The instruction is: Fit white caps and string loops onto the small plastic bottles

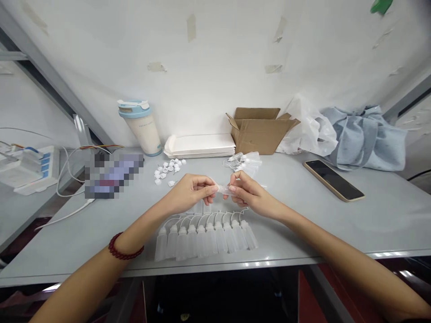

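My left hand [194, 192] and my right hand [251, 194] meet above the middle of the table. Between them is a small translucent plastic bottle [224, 190], lying roughly sideways. The left fingers pinch its left end, where the neck or cap is mostly hidden; the right thumb and fingers grip the other end. Just below, a row of similar bottles [201, 242] lies side by side, thin white strips curving from their necks. More bottles, partly covered by my left hand, lie behind that row. Small white caps [167, 169] are scattered beyond my left hand.
Loose bottles [249, 162] lie before an open cardboard box [257, 132]. A stack of white trays [200, 146] and a tumbler [143, 128] stand along the wall. At right are a phone [333, 180], a plastic bag [308, 128] and a blue cloth bag [367, 141]; at left, a power strip [50, 168].
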